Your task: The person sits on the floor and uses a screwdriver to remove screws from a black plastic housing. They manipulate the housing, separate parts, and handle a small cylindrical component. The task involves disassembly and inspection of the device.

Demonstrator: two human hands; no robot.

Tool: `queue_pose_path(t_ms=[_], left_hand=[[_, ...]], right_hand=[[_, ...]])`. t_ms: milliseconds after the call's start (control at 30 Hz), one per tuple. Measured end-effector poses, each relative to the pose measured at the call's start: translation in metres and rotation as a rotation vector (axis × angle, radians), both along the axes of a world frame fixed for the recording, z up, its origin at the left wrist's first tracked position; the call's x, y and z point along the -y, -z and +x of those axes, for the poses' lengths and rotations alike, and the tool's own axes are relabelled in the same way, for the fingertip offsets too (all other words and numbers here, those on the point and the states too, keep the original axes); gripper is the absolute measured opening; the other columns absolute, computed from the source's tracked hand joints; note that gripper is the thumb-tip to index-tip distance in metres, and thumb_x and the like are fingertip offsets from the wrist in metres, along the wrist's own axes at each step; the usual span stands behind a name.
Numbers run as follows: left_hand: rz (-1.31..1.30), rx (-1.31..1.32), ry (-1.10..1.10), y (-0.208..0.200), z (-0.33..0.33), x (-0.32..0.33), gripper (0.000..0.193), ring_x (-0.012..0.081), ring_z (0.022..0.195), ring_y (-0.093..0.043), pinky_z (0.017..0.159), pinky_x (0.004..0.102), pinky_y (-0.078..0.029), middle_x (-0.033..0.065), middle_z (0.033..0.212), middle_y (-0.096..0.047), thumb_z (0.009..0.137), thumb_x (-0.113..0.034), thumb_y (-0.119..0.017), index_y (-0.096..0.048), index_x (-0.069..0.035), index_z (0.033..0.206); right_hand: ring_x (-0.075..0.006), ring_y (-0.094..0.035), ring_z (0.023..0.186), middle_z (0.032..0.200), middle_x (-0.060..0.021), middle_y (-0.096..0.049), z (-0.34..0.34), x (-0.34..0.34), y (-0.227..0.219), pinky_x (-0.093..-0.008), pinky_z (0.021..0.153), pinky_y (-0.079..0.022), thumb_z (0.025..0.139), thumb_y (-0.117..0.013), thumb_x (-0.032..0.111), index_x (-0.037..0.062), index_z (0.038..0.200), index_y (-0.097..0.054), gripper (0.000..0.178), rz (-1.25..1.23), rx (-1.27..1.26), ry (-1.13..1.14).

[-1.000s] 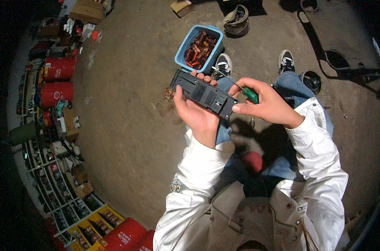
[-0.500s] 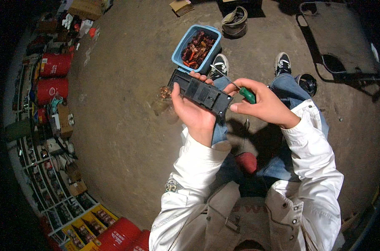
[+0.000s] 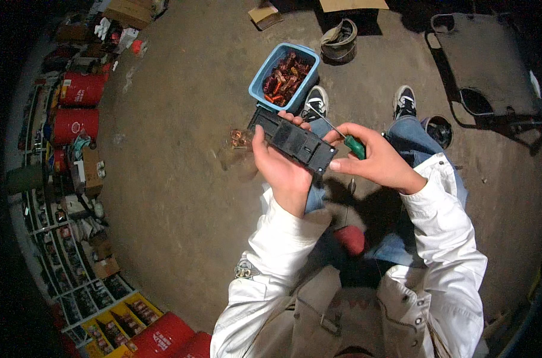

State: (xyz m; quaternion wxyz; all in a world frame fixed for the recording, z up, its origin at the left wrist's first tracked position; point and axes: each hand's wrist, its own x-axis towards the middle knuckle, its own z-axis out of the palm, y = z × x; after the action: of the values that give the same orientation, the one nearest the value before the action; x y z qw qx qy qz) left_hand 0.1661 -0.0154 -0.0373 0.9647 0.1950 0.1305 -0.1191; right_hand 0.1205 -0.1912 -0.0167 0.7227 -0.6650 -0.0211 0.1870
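A black rectangular plastic device (image 3: pixel 296 141) with slots and raised blocks lies tilted across my left hand (image 3: pixel 281 169). The left thumb presses one long side and the fingertips curl over the other, so the hand is closed round it. My right hand (image 3: pixel 381 160) grips a screwdriver (image 3: pixel 354 147) by its green handle, its metal shaft pointing up and left past the device. The right thumb tip is at the device's right end. Just beyond the device stands a blue plastic tub (image 3: pixel 256 88) holding reddish-brown, coppery scraps.
A clear bag of coppery bits (image 3: pixel 240 139) rests on the floor left of the device. A dark bucket (image 3: pixel 339 45) stands beyond my feet, and a folding chair (image 3: pixel 486 65) is at far right. Red drums (image 3: pixel 76 126) and crowded shelving line the left. Another round container (image 3: pixel 439 131) stands beside my right leg.
The view has shifted slightly, so the tub, bucket and floor appear a little lower. Both hands keep the device and the screwdriver in nearly the same grip.
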Motion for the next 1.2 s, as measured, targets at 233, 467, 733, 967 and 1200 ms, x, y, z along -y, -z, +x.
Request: queue_pose_path(t_ms=[233, 467, 733, 967, 1200], left_hand=[[0.147, -0.032, -0.095, 0.003, -0.002, 0.003, 0.040, 0.0236, 0.101, -0.058, 0.092, 0.0407, -0.047, 0.0103, 0.112, -0.059, 0.097, -0.037, -0.050, -0.053, -0.004, 0.119], [0.131, -0.229, 0.075, 0.018, 0.000, 0.006, 0.048, 0.0230, 0.103, -0.060, 0.090, 0.0421, -0.050, 0.0115, 0.113, -0.061, 0.099, -0.045, -0.047, -0.048, -0.005, 0.126], [0.276, 0.021, -0.008, 0.009, 0.001, 0.008, 0.052, 0.0236, 0.105, -0.059, 0.090, 0.0407, -0.051, 0.0147, 0.117, -0.058, 0.099, -0.044, -0.046, -0.045, -0.001, 0.128], [0.321, 0.134, -0.001, 0.001, -0.005, 0.013, 0.040, 0.0217, 0.107, -0.057, 0.096, 0.0379, -0.046, 0.0135, 0.120, -0.057, 0.099, -0.026, -0.051, -0.045, 0.002, 0.127], [0.260, 0.213, -0.001, -0.006, -0.007, 0.004, 0.034, 0.0194, 0.110, -0.054, 0.100, 0.0349, -0.040, 0.0109, 0.119, -0.056, 0.090, -0.004, -0.051, -0.048, 0.005, 0.122]], right_hand=[[-0.0021, -0.043, 0.077, 0.108, 0.0022, -0.054, 0.000, -0.008, 0.003, -0.0185, 0.063, -0.037, 0.070, -0.083, 0.019, 0.0040, 0.120, -0.053, 0.060, -0.042, 0.067, 0.124], [-0.0072, -0.049, 0.077, 0.110, -0.0037, -0.056, 0.001, -0.011, 0.009, -0.0200, 0.060, -0.041, 0.063, -0.086, 0.019, 0.0018, 0.119, -0.052, 0.068, -0.433, 0.536, 0.263], [-0.0060, -0.049, 0.076, 0.103, -0.0032, -0.058, 0.004, -0.018, 0.012, -0.0194, 0.061, -0.041, 0.066, -0.084, 0.016, 0.0011, 0.116, -0.054, 0.059, -0.389, 0.519, 0.292], [-0.0006, -0.040, 0.070, 0.100, 0.0045, -0.054, 0.001, -0.015, 0.004, -0.0165, 0.059, -0.034, 0.071, -0.081, 0.012, 0.0022, 0.116, -0.056, 0.052, -0.143, 0.171, 0.282], [-0.0023, -0.049, 0.076, 0.104, 0.0009, -0.054, 0.005, -0.008, 0.004, -0.0163, 0.067, -0.041, 0.073, -0.080, 0.008, 0.0010, 0.118, -0.056, 0.051, -0.035, 0.052, 0.300]])
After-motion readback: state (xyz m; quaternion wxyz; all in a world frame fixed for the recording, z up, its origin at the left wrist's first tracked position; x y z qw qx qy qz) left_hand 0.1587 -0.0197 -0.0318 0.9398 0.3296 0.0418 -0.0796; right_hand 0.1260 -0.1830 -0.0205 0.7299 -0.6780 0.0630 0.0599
